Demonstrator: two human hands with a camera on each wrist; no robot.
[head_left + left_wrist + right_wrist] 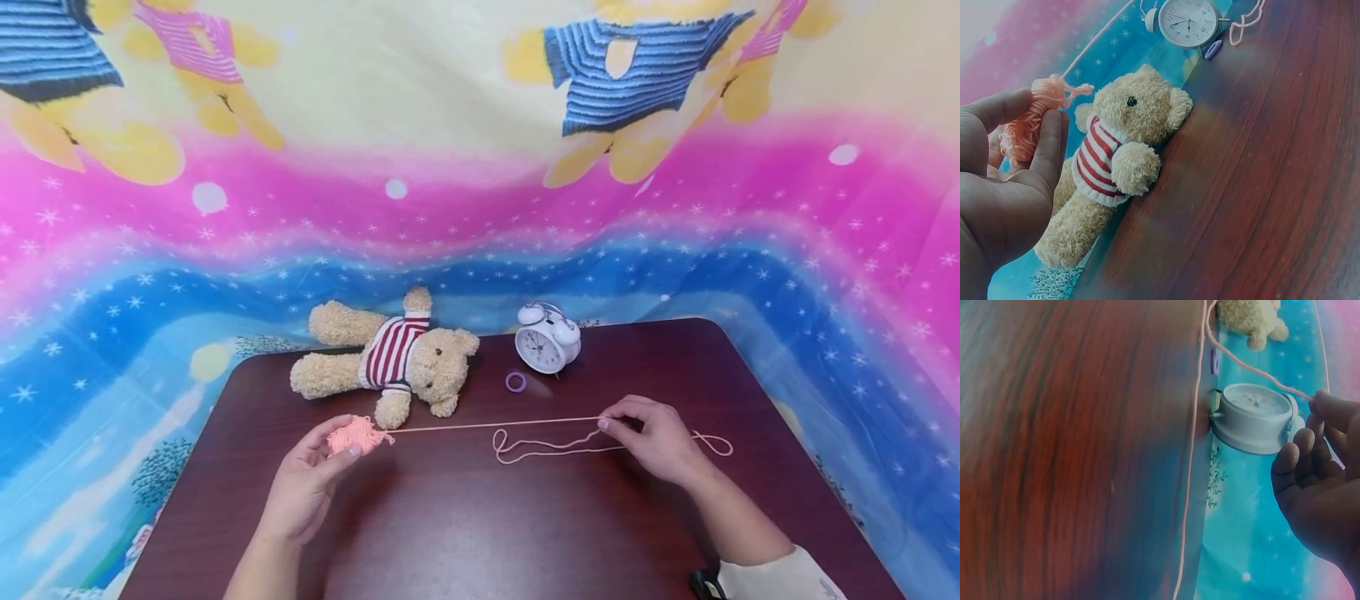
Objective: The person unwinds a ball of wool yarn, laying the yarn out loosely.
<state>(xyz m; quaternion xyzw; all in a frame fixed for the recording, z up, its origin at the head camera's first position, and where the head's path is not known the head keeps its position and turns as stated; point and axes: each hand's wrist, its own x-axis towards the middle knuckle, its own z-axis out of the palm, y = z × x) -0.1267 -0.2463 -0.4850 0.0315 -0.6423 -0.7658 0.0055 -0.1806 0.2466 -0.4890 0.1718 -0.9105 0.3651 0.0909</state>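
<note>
Pinching the yarn ball [356, 435] between thumb and fingers, the person's left grip [303, 483] holds it near one paw of the bear [386, 354]. The ball sits right inside that grip, a short tuft poking out towards the other hand. From where I stand, a strand [495, 424] runs nearly straight across to the right grip [660, 433], narrowed to a pinch on it at the fingertips. Slack yarn [562, 453] loops over the table [465, 533], one bight showing on each side of that hand. Beyond the strand, the bear lies with its head toward the white clock [540, 348], and the purple ring [507, 382] lies near the clock's foot.
</note>
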